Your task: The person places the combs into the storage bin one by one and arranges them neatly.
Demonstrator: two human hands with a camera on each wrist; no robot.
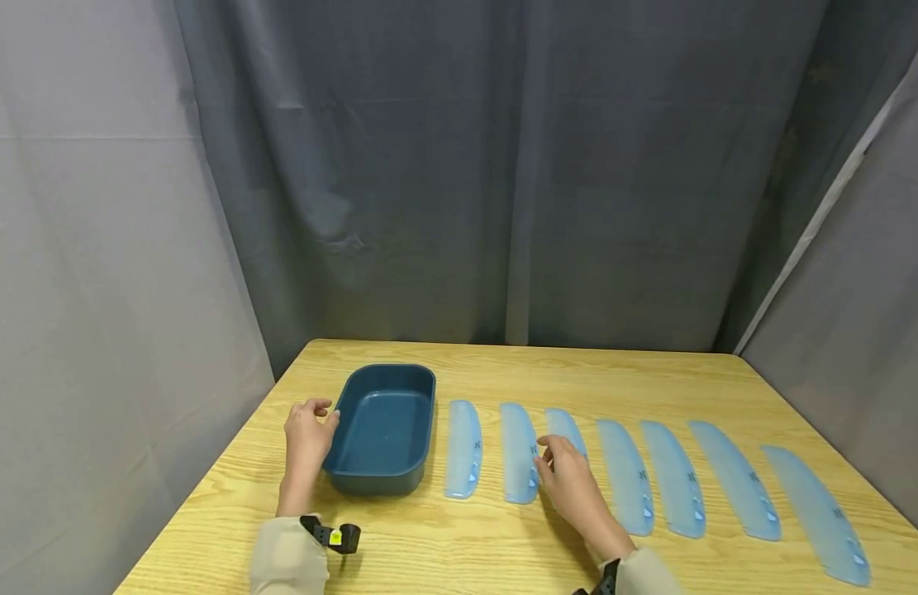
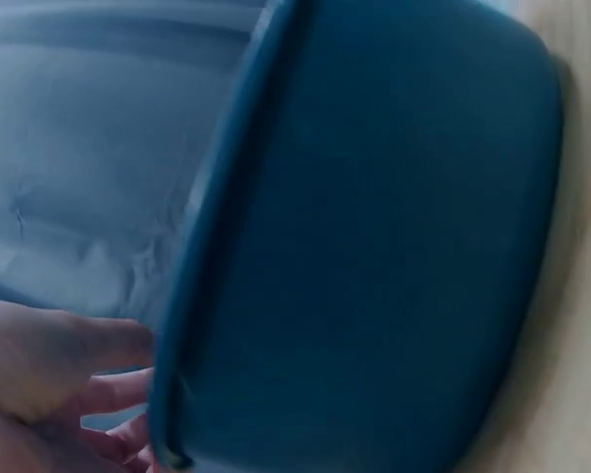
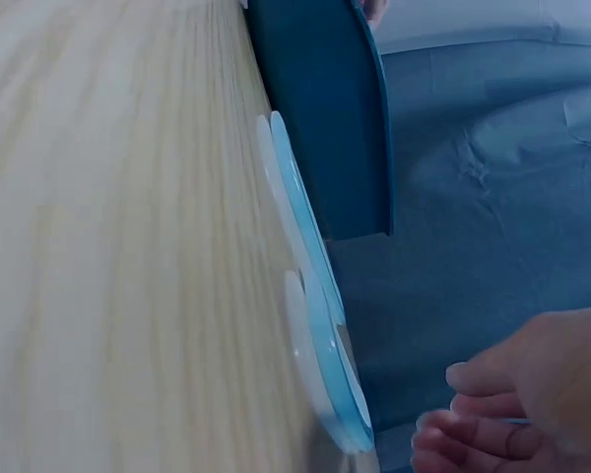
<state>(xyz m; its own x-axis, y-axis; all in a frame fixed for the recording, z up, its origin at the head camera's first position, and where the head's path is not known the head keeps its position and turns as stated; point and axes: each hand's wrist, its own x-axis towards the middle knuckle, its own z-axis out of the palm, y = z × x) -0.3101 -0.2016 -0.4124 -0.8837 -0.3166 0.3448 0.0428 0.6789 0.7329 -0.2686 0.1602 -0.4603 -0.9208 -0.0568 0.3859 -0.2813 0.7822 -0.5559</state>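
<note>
A dark blue rectangular container (image 1: 380, 486) stands on the table's left side, with nothing in it. My left hand (image 1: 308, 434) is at its left rim; in the left wrist view the fingertips (image 2: 128, 340) meet the edge without gripping it. Several pale blue combs (image 1: 464, 450) with curved backs and small printed marks lie in a row to the right of the container. Over the second and third combs hovers my right hand (image 1: 570, 479), fingers loosely bent and holding nothing. It partly hides the third comb (image 1: 566, 426).
The row runs to the right side of the light wooden table (image 1: 459, 562), where the last comb (image 1: 819, 516) lies slanted near the edge. Grey curtains (image 1: 429, 165) hang behind and on both sides. Each wrist wears a black strap (image 1: 321, 530).
</note>
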